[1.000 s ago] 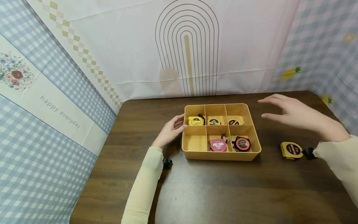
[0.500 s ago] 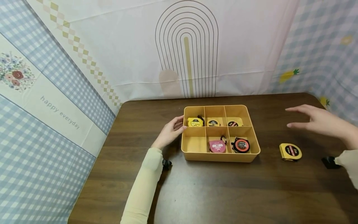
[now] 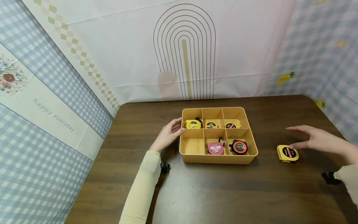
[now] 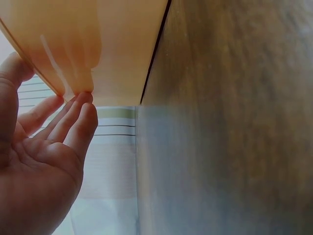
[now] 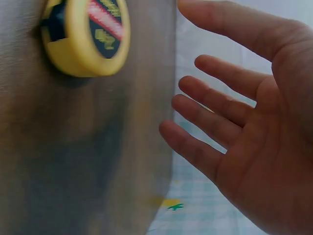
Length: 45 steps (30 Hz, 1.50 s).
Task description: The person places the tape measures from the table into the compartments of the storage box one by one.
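Note:
A yellow tape measure (image 3: pixel 288 153) with a black and red label lies on the table to the right of a tan divided box (image 3: pixel 218 159). My right hand (image 3: pixel 317 138) is over the right side of that tape measure, fingers spread and holding nothing. In the right wrist view, a gap shows between the tape measure (image 5: pixel 93 36) and the hand (image 5: pixel 244 107). At the box's left side, my left hand (image 3: pixel 167 133) holds the wall, thumb at the rim and fingers against the outside, as the left wrist view shows.
Yellow tape measures (image 3: pixel 193 124) sit in the back compartments. In front are a pink tape measure (image 3: pixel 215 148) in the middle and a black and red one (image 3: pixel 239 147) at the right. A cloth backdrop (image 3: pixel 134 62) rises behind the table (image 3: pixel 212 193).
My right hand has moved right from beside the box, then lowered toward the loose yellow tape measure. The left hand stays at the box. The head view has shifted slightly.

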Each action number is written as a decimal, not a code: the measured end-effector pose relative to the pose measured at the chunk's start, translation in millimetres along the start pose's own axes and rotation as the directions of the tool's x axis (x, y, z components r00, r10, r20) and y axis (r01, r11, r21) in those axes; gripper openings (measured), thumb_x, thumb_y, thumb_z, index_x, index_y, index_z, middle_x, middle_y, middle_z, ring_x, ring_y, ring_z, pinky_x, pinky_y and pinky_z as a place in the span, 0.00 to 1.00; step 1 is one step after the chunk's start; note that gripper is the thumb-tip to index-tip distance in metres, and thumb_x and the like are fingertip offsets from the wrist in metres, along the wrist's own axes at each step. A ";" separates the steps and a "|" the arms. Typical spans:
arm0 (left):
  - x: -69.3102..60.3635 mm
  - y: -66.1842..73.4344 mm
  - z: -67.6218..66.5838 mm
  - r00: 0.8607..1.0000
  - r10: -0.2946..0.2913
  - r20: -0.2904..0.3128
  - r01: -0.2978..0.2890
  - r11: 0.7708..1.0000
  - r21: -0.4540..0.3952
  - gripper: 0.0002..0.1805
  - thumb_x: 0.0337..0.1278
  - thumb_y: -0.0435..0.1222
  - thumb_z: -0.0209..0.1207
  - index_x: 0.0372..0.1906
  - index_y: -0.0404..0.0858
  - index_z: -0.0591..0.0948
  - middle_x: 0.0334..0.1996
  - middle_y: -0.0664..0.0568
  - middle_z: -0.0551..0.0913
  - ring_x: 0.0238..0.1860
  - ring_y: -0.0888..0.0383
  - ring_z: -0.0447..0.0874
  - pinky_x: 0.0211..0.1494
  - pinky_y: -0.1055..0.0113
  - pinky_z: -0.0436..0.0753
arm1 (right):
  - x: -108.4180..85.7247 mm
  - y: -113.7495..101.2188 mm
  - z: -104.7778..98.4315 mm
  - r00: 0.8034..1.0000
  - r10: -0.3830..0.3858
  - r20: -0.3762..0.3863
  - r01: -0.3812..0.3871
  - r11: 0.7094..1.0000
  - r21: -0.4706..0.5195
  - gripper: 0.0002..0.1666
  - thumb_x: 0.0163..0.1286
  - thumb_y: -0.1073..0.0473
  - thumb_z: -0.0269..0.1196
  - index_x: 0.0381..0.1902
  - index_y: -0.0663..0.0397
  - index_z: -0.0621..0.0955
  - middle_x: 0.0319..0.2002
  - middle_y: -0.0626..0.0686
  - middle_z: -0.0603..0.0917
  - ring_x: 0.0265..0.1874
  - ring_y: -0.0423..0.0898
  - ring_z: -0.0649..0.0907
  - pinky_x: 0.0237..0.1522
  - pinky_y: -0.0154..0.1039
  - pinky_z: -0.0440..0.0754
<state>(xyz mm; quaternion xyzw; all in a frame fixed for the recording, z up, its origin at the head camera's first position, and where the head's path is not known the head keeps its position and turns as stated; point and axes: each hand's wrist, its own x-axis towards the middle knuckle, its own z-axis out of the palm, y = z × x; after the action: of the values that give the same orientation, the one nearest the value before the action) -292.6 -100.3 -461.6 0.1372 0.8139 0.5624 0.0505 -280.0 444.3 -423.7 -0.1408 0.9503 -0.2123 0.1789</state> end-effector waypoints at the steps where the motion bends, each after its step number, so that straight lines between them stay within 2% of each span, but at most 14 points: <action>1: -0.5 -0.1 -0.3 1.000 0.004 0.001 -0.004 1.000 0.000 0.30 0.71 0.34 0.60 0.72 0.31 0.68 0.70 0.40 0.71 0.69 0.49 0.72 0.69 0.63 0.73 | 0.1 1.7 4.0 1.000 -0.011 0.014 0.011 1.000 0.014 0.57 0.61 0.42 0.73 0.72 0.74 0.61 0.65 0.82 0.59 0.59 0.80 0.65 0.48 0.72 0.73; 5: -1.3 0.0 -0.9 1.000 0.020 0.014 -0.020 1.000 -0.004 0.30 0.71 0.34 0.60 0.72 0.30 0.67 0.70 0.38 0.70 0.69 0.48 0.71 0.70 0.62 0.72 | -0.4 8.2 17.4 0.998 -0.052 0.047 0.049 0.997 0.059 0.53 0.60 0.48 0.75 0.70 0.75 0.64 0.63 0.80 0.62 0.58 0.79 0.67 0.48 0.68 0.76; 10: -0.9 -1.0 -0.9 1.000 0.020 0.007 -0.020 1.000 0.002 0.30 0.71 0.34 0.60 0.73 0.30 0.67 0.70 0.38 0.70 0.69 0.48 0.71 0.70 0.62 0.72 | -0.1 13.7 28.2 0.996 -0.069 0.058 0.065 0.995 0.075 0.52 0.58 0.49 0.76 0.69 0.74 0.65 0.62 0.79 0.65 0.57 0.76 0.70 0.47 0.62 0.79; 15: -1.9 -1.8 -1.7 1.000 0.024 0.005 -0.024 1.000 -0.002 0.30 0.71 0.34 0.60 0.73 0.31 0.67 0.70 0.39 0.70 0.69 0.48 0.71 0.70 0.60 0.72 | -1.4 14.1 35.9 0.995 -0.077 0.069 0.070 0.993 0.095 0.53 0.58 0.48 0.76 0.69 0.74 0.65 0.61 0.76 0.67 0.55 0.68 0.75 0.42 0.45 0.82; 18: -2.5 -2.4 -1.4 1.000 0.025 0.002 -0.025 1.000 -0.004 0.29 0.71 0.34 0.60 0.72 0.31 0.67 0.70 0.40 0.70 0.69 0.49 0.71 0.70 0.62 0.72 | -3.6 13.8 38.2 0.994 -0.088 0.071 0.081 0.992 0.092 0.52 0.58 0.49 0.76 0.69 0.74 0.66 0.60 0.74 0.68 0.54 0.65 0.76 0.39 0.39 0.81; 20: -2.6 -3.0 -1.0 1.000 0.024 -0.001 -0.024 1.000 0.001 0.29 0.71 0.34 0.60 0.72 0.32 0.68 0.70 0.41 0.71 0.69 0.50 0.71 0.69 0.64 0.72 | -4.1 14.6 39.6 0.993 -0.099 0.068 0.093 0.991 0.094 0.52 0.57 0.49 0.77 0.68 0.74 0.67 0.59 0.75 0.68 0.54 0.67 0.75 0.41 0.43 0.82; 22: -2.4 -3.4 -0.5 1.000 0.023 -0.004 -0.023 1.000 0.003 0.29 0.71 0.34 0.60 0.72 0.32 0.68 0.70 0.42 0.71 0.69 0.51 0.72 0.69 0.65 0.72 | -4.3 15.8 40.9 0.992 -0.107 0.064 0.101 0.991 0.088 0.52 0.56 0.49 0.77 0.68 0.74 0.68 0.59 0.75 0.68 0.53 0.67 0.75 0.41 0.42 0.81; 27: -1.5 -4.0 0.1 1.000 0.014 -0.010 -0.014 1.000 0.007 0.29 0.71 0.35 0.60 0.73 0.33 0.68 0.70 0.42 0.71 0.69 0.51 0.72 0.69 0.64 0.72 | -4.6 16.0 42.4 0.991 -0.131 0.023 0.130 0.990 0.045 0.49 0.52 0.50 0.80 0.64 0.71 0.73 0.56 0.71 0.72 0.49 0.58 0.77 0.37 0.34 0.77; 34: 0.4 -1.4 -1.6 1.000 0.015 -0.019 -0.015 1.000 0.006 0.29 0.71 0.34 0.60 0.72 0.32 0.68 0.70 0.42 0.71 0.69 0.51 0.72 0.69 0.64 0.72 | -2.3 13.0 42.1 0.995 -0.102 0.022 0.102 0.995 0.004 0.51 0.51 0.46 0.80 0.63 0.73 0.73 0.55 0.71 0.72 0.50 0.65 0.77 0.41 0.51 0.79; 37: 1.4 -0.2 -1.9 1.000 0.020 -0.020 -0.020 1.000 0.009 0.29 0.71 0.35 0.60 0.72 0.32 0.68 0.70 0.42 0.71 0.69 0.51 0.72 0.69 0.64 0.72 | -1.8 12.6 42.0 0.994 -0.110 0.010 0.110 0.994 -0.011 0.51 0.50 0.46 0.80 0.63 0.73 0.73 0.55 0.71 0.73 0.50 0.66 0.77 0.42 0.53 0.79; 45: -2.5 0.3 -0.7 1.000 -0.015 -0.005 0.015 1.000 -0.001 0.30 0.71 0.35 0.59 0.73 0.32 0.66 0.71 0.42 0.69 0.70 0.51 0.71 0.70 0.64 0.71 | 0.6 11.8 44.3 0.995 -0.104 0.000 0.104 0.994 -0.026 0.53 0.50 0.43 0.79 0.63 0.72 0.74 0.54 0.70 0.75 0.47 0.61 0.79 0.39 0.46 0.79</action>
<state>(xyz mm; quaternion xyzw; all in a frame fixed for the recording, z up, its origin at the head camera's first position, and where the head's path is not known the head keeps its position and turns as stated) -290.4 -101.6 -461.2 0.1298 0.8146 0.5629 0.0527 -265.1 438.7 -466.7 -0.1926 0.9444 -0.2089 0.1652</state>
